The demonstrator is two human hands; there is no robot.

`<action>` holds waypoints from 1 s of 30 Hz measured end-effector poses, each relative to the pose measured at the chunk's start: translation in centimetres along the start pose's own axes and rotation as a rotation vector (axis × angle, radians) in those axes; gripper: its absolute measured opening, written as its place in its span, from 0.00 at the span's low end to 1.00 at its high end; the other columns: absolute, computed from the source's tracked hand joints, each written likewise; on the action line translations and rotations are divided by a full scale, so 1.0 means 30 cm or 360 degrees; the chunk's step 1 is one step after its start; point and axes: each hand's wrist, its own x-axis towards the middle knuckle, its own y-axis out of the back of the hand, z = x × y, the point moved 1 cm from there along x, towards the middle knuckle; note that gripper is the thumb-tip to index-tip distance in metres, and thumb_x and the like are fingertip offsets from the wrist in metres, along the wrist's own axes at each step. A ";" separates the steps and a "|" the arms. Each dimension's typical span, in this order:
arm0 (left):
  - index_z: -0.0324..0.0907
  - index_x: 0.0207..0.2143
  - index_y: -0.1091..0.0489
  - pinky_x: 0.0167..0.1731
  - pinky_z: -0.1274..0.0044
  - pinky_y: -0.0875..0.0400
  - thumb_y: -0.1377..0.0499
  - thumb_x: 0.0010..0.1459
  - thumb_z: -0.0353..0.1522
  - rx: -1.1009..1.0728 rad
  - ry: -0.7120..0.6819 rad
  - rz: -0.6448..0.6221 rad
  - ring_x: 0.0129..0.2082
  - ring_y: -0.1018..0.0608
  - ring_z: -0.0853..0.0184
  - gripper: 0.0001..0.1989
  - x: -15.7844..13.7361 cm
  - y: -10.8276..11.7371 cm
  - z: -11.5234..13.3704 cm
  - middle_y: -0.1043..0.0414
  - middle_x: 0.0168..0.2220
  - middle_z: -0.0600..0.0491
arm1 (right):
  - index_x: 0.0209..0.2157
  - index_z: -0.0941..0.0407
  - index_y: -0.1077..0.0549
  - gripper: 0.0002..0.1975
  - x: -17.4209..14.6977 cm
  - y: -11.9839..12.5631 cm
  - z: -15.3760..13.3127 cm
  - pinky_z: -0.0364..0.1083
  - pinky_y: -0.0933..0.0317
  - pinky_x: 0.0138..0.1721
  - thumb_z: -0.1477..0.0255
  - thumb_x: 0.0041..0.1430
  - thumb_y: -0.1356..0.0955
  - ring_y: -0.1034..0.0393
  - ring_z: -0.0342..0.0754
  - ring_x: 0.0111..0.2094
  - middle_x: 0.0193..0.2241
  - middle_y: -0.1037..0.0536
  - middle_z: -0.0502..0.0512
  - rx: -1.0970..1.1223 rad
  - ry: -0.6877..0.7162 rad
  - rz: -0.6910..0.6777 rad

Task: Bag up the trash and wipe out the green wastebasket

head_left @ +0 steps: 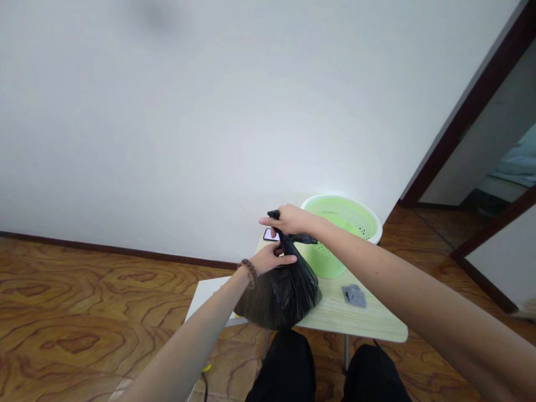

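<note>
Head view: a black plastic bag (278, 304) bulges at lower centre, its neck gathered.
The right hand (293, 219) grips the twisted top; the left hand (268, 258) rests at the neck, thumb extended, its hold impossible to tell. A green basket (329, 265) stands farther right on the pale table (360, 321).

A light green basket (329, 265) with a white rim is standing on a pale wood-grain table (364, 324) near the white wall (201, 111), while a small grey packet (354, 296) is lying in front of it and a phone (269, 237) is resting, screen lit, towards the wall side. A white surface (206, 293) is jutting out at the table's left. Wood-patterned floor (75, 312) is spreading below, dark skirting (125, 249) is running along the wall's foot, and a dark brown door frame (469, 106) is standing at the right
</note>
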 end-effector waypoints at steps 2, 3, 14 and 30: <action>0.38 0.36 0.29 0.36 0.74 0.36 0.38 0.42 0.40 0.0328 -0.0079 -0.0009 0.33 0.28 0.65 0.19 0.019 -0.005 -0.017 0.28 0.31 0.52 | 0.23 0.57 0.24 0.31 -0.006 0.016 -0.021 0.40 0.48 0.24 0.46 0.51 0.43 0.39 0.40 0.17 0.14 0.31 0.50 -0.0101 -0.0040 -0.0088; 0.37 0.35 0.29 0.35 0.74 0.36 0.40 0.44 0.43 0.0382 -0.0094 0.0043 0.32 0.28 0.65 0.20 0.030 -0.008 -0.027 0.28 0.31 0.52 | 0.24 0.58 0.23 0.31 -0.010 0.022 -0.029 0.39 0.48 0.24 0.46 0.51 0.43 0.39 0.40 0.18 0.14 0.30 0.51 -0.0136 -0.0059 -0.0111; 0.36 0.29 0.28 0.26 0.78 0.38 0.51 0.50 0.51 0.0300 -0.0085 0.0079 0.23 0.31 0.70 0.26 0.039 -0.025 -0.050 0.30 0.23 0.52 | 0.27 0.59 0.24 0.30 -0.015 0.051 -0.020 0.40 0.51 0.24 0.48 0.52 0.42 0.40 0.40 0.20 0.18 0.29 0.52 -0.0230 -0.0008 -0.0054; 0.34 0.30 0.30 0.11 0.81 0.57 0.54 0.52 0.50 -0.0286 0.0408 -0.0168 0.09 0.50 0.78 0.28 0.073 0.024 -0.028 0.53 0.10 0.62 | 0.36 0.62 0.27 0.19 -0.133 -0.029 0.118 0.43 0.45 0.28 0.61 0.56 0.39 0.32 0.49 0.30 0.31 0.25 0.62 -0.0614 -0.0200 -0.0509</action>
